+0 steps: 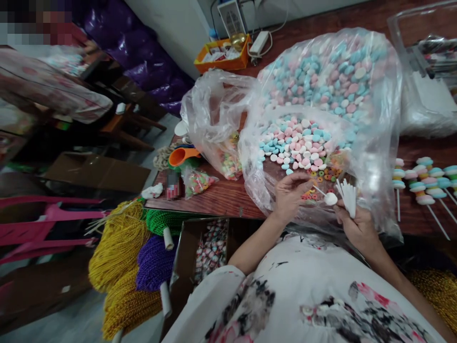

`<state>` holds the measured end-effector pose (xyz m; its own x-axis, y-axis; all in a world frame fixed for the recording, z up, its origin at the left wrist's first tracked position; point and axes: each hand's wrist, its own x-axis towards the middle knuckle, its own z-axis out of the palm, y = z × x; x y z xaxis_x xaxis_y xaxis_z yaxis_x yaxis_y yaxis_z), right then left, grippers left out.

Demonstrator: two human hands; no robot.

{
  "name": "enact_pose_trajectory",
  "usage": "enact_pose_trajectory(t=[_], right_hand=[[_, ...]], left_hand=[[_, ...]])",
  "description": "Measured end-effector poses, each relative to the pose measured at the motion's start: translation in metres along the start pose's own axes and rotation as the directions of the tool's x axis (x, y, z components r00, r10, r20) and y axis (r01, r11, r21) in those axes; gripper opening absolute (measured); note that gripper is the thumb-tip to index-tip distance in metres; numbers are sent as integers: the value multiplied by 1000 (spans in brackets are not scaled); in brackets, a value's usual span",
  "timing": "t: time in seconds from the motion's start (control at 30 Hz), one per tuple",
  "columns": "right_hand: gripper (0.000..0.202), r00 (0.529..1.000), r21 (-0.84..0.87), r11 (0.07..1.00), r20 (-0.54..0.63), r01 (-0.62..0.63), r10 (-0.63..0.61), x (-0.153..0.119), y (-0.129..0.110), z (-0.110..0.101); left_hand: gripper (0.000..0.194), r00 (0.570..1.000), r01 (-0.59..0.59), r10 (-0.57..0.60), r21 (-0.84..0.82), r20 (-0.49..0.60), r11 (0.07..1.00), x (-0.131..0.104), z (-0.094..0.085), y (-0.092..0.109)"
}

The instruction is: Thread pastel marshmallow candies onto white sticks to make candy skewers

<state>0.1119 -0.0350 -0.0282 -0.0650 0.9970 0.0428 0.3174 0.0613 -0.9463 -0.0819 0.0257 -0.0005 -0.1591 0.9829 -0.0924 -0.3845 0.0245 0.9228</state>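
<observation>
My left hand (290, 194) pinches a thin white stick (317, 189). At the far end of that stick sits a round white candy (330, 198), close to the fingertips of my right hand (358, 226). My right hand is closed around a bundle of white sticks (348, 196) that fan upward; whether its fingers also touch the candy, I cannot tell. Beyond both hands, pink, blue and white candies (303, 147) spill from the mouth of a large clear plastic bag (387, 109). Small coloured rings (323, 175) lie on the plastic just past my left hand.
Candy skewers (426, 183) lie on the table at right. A smaller clear bag (214, 105), an orange scoop (182, 156) and a sealed packet (200, 182) are at left. An orange basket (221, 57) stands behind. Below the table edge are a box (185, 243) and yellow cord bundles (117, 247).
</observation>
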Motion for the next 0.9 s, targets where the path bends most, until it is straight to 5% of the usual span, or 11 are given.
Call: enact_pose_trajectory(t=[0.1, 0.17, 0.3, 0.37, 0.43, 0.53, 0.63, 0.77, 0.9], right_hand=[[23, 998, 69, 996, -29, -47, 49, 1, -4, 6], [23, 996, 147, 987, -40, -70, 77, 0, -5, 10], [19, 996, 199, 977, -28, -76, 83, -3, -2, 17], [17, 999, 155, 987, 2, -53, 54, -3, 2, 18], [16, 1000, 121, 993, 9, -20, 19, -2, 4, 18], [15, 999, 108, 994, -35, 29, -25, 1, 1, 19], [15, 996, 104, 993, -69, 63, -56, 6, -6, 21], [19, 995, 114, 992, -84, 57, -47, 8, -11, 22], [26, 996, 125, 992, -88, 25, -14, 4, -6, 22]], left_hand=[[25, 968, -250, 241, 235, 65, 939, -2, -9, -5], [19, 892, -452, 388, 401, 232, 797, -1, -17, -7], [24, 762, -645, 462, 472, 454, 601, 0, -24, -10], [25, 796, -602, 436, 466, 420, 649, -1, -23, -11], [26, 886, -456, 359, 414, 293, 788, -1, -19, -13], [54, 977, -193, 170, 201, 127, 960, 0, -11, -16], [88, 987, -8, 3, 28, 164, 1000, -2, -4, -15], [91, 956, 158, -143, -36, 257, 987, -11, 3, -15], [96, 951, 191, -171, -54, 257, 980, -24, 10, -24]])
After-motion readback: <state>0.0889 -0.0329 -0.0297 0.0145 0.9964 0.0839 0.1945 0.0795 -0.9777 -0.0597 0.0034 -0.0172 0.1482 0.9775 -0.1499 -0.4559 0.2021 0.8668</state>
